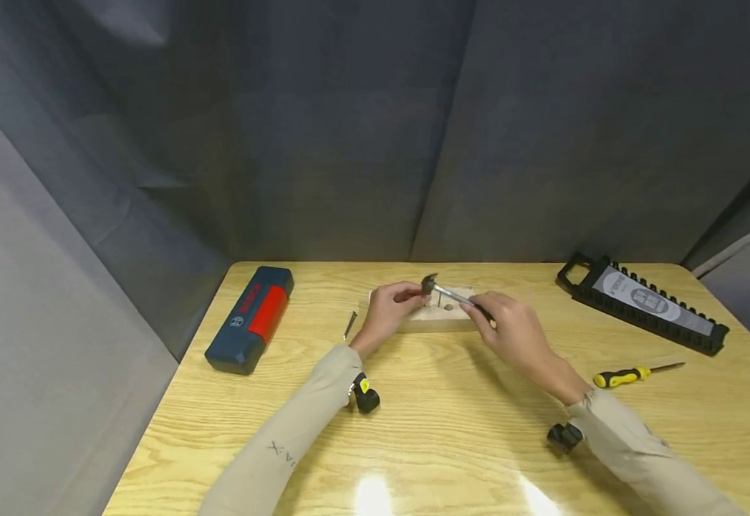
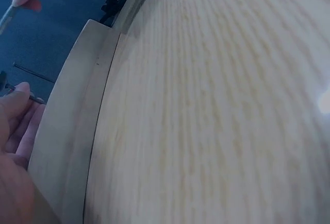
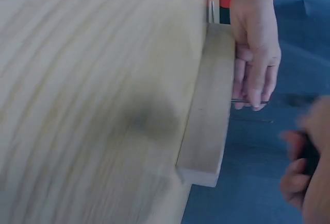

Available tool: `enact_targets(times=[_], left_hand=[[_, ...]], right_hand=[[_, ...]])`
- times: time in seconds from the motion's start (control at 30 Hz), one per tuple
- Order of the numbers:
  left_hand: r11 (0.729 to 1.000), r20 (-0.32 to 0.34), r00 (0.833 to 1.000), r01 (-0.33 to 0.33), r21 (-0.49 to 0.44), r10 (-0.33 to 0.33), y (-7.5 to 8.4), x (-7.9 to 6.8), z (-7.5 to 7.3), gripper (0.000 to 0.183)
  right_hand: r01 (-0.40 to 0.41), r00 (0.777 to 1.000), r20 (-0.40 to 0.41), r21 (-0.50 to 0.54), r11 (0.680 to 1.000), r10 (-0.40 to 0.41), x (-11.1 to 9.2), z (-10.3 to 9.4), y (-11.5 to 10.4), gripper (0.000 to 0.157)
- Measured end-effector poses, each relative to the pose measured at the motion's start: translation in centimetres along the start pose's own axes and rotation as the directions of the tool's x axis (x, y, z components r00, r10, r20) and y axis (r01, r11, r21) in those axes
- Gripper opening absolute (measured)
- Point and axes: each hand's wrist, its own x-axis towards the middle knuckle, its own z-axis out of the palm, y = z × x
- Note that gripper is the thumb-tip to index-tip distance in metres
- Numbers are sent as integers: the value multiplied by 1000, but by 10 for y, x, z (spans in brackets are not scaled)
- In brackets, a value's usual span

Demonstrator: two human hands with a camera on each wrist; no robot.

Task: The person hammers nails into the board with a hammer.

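A pale wooden block point(image 1: 442, 326) lies on the table. At its top my left hand point(image 1: 387, 309) pinches a nail point(image 3: 264, 102) between thumb and fingers, holding it upright against the wood. Another nail point(image 2: 33, 73) stands in the block beside it, apart from the fingers. My right hand point(image 1: 513, 330) grips the dark handle of a hammer point(image 1: 452, 294). In the head view the hammer's head appears over the left fingertips; whether it touches the pinched nail I cannot tell. The right wrist view shows the right hand blurred. A dark round spot point(image 1: 448, 307) shows on the block's top.
A blue and red case point(image 1: 238, 337) lies at the left, with a slim metal piece point(image 1: 349, 326) between it and the block. On the right are a black toothed rack point(image 1: 652, 304) and a yellow-black screwdriver point(image 1: 626, 377). A dark curtain point(image 1: 323, 143) hangs behind the table.
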Motion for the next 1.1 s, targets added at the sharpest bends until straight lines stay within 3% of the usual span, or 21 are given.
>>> enact_targets(times=[0.07, 0.2, 0.4, 0.5, 0.6, 0.77, 0.83, 0.97, 1.1], left_hand=[[1000, 6, 1000, -2, 6, 2, -1, -1, -1, 17], [1000, 2, 1000, -3, 15, 3, -1, -2, -2, 16], [999, 2, 1000, -15, 28, 15, 1, -1, -1, 16], [1000, 8, 1000, -19, 24, 19, 2, -1, 0, 17], [1000, 13, 1000, -9, 18, 9, 1, -2, 0, 17], [1000, 28, 1000, 2, -5, -1, 0, -1, -1, 18], [1000, 32, 999, -5, 0, 5, -1, -2, -1, 18], [999, 27, 999, -23, 22, 23, -2, -1, -2, 16], [1000, 21, 1000, -14, 0, 14, -2, 0, 0, 18]], right_hand=[[10, 1000, 14, -7, 1000, -10, -1, 1, -1, 5], [-28, 998, -52, 51, 998, 31, 3, -3, -4, 6], [-100, 991, 86, -5, 995, 100, 5, -3, -3, 12], [-112, 994, 23, 30, 993, 111, 6, -4, -1, 11], [-109, 993, -25, 77, 991, 111, 6, -6, 0, 9], [-82, 991, 103, -22, 996, 84, 4, -9, 0, 10], [-74, 994, 81, -23, 997, 76, 2, -11, -2, 8], [-50, 998, -38, 29, 998, 52, 0, -11, -2, 7], [-45, 999, 22, -17, 999, 45, 0, -8, 0, 7]])
